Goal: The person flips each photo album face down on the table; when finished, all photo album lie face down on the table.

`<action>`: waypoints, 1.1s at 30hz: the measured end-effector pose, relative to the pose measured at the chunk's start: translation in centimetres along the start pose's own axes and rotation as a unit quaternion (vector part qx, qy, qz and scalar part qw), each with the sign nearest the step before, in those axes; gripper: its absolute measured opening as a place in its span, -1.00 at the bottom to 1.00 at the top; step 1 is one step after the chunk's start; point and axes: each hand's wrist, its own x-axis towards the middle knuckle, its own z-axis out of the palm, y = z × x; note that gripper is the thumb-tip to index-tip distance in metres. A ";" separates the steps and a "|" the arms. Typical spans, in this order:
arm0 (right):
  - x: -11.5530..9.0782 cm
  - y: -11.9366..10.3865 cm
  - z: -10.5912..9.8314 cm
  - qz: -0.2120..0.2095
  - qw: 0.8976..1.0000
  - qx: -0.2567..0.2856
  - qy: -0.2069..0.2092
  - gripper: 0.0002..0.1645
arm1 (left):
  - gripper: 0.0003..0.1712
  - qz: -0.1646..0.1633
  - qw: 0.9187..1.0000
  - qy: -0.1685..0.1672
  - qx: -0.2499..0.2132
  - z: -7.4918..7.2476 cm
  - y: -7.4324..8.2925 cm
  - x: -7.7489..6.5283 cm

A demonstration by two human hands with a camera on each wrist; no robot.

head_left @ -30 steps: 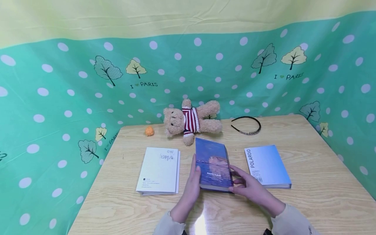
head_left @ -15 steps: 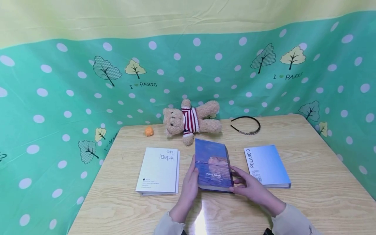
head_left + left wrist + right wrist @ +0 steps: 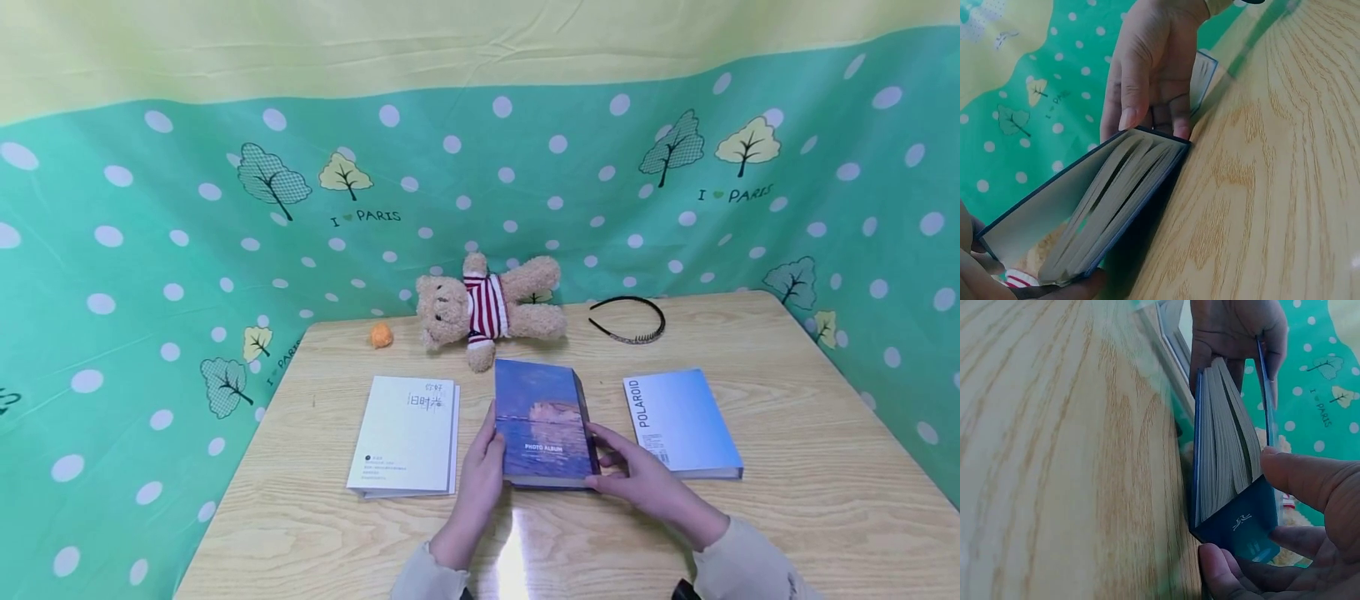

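Head view: left hand (image 3: pixel 482 472) and right hand (image 3: pixel 632 468) hold the photo album (image 3: pixel 540 425), long axis forward, spine (image 3: pixel 581 402) rightward.

You wear pale off-white sleeves, the left sleeve (image 3: pixel 427 577) and the right sleeve (image 3: pixel 750 568) each ending in a soft, loose edge near the wrist. A small grey mark (image 3: pixel 792 583) dots the right one; black pieces (image 3: pixel 684 591) peek out beside both. Your left hand (image 3: pixel 482 471) and right hand (image 3: pixel 639 477) are bare.
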 end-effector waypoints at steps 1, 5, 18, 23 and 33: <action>0.0 0.0 0.0 0.002 1.000 -0.004 0.002 0.02 | -0.41 0.002 1.000 -0.001 0.005 0.0 -0.1 0.0; 0.1 0.2 0.0 0.006 1.000 -0.015 0.007 0.03 | -0.40 0.009 1.000 -0.004 0.026 -0.1 -0.3 0.0; 0.2 0.0 0.1 0.030 0.999 -0.032 0.023 0.04 | -0.40 0.004 0.999 -0.013 0.034 -0.5 -0.8 0.2; 0.1 -0.2 0.1 0.038 0.998 -0.044 0.025 0.03 | -0.39 -0.006 0.999 -0.014 0.044 -0.6 -0.7 0.2; 0.2 -0.3 0.2 0.046 0.996 -0.067 0.032 0.00 | -0.38 -0.006 0.999 -0.016 0.045 -0.6 -0.7 -0.1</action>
